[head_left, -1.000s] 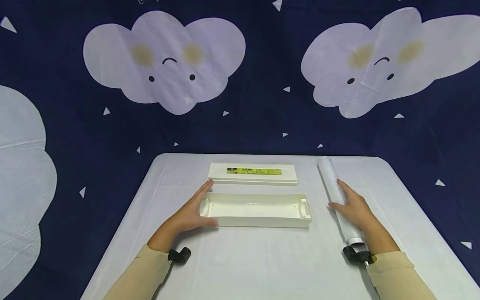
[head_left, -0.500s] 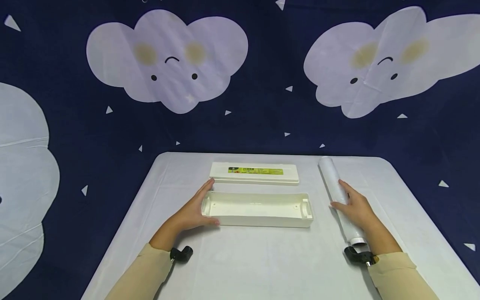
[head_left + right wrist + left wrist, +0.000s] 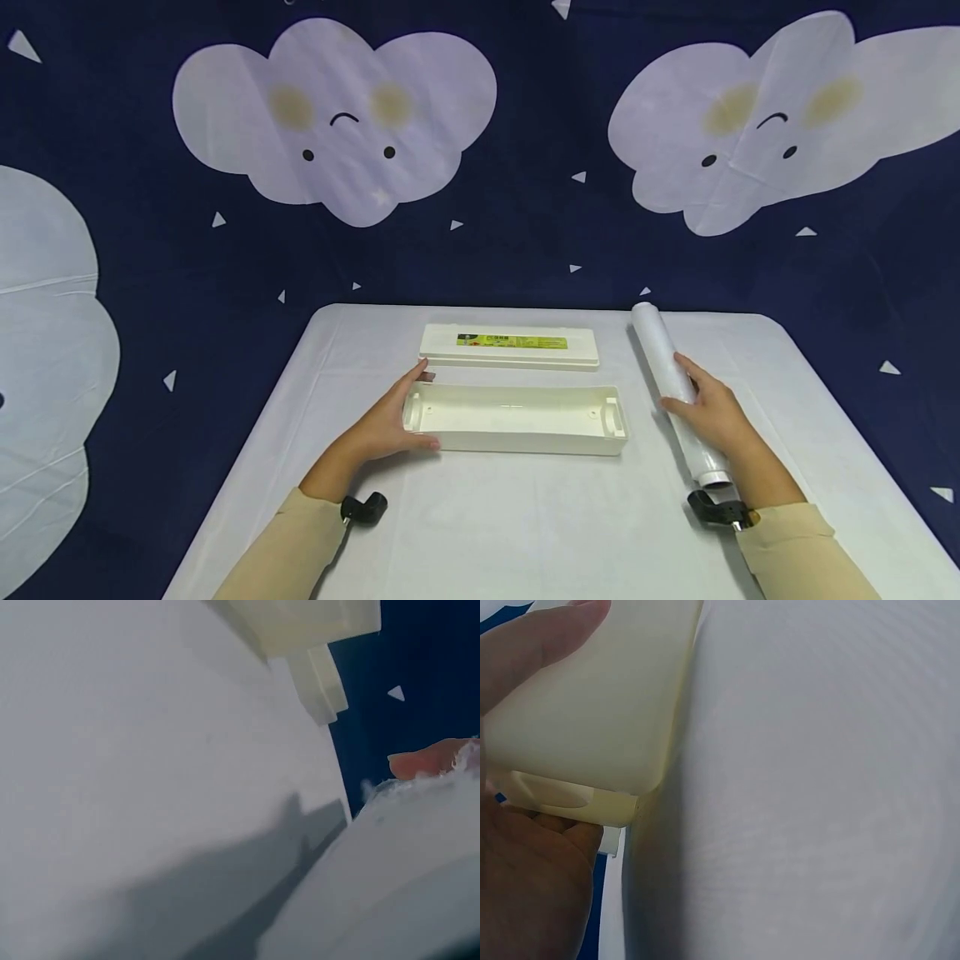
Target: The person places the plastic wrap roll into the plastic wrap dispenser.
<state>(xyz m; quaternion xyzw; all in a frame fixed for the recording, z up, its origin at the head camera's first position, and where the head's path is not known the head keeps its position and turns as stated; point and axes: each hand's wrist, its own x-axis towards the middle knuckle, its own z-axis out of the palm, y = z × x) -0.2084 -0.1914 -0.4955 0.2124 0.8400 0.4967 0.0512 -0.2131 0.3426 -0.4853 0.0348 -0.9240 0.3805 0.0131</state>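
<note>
The right hand (image 3: pixel 708 412) grips a white roll (image 3: pixel 663 360) of what looks like plastic film, thumb on its left side and fingers on the far side, over the right part of the counter (image 3: pixel 525 525). Compared with half a second ago, the roll's far end sits higher and a little further left in the head view, and the shadow along its left side is wider, so the roll seems to be lifted; its near end has shifted only slightly. The left hand (image 3: pixel 375 425) keeps its hold on the left end of the box (image 3: pixel 532 442), thumb against the near wall and fingers reaching round the end. The box has stayed in place, open side up, between the left hand and the roll, and well apart from the roll. The lid (image 3: pixel 510 354) lies unmoved just behind the box. On the lid is a yellow-green label (image 3: pixel 512 342) with dark writing, too small to read. Counted up, there are one roll, one box, one lid with one label, and two hands, each with one black wrist device (image 3: pixel 364 509) at its cuff. The blue cloth (image 3: pixel 525 250) behind shows three pale clouds, one cut off at the left edge.
</note>
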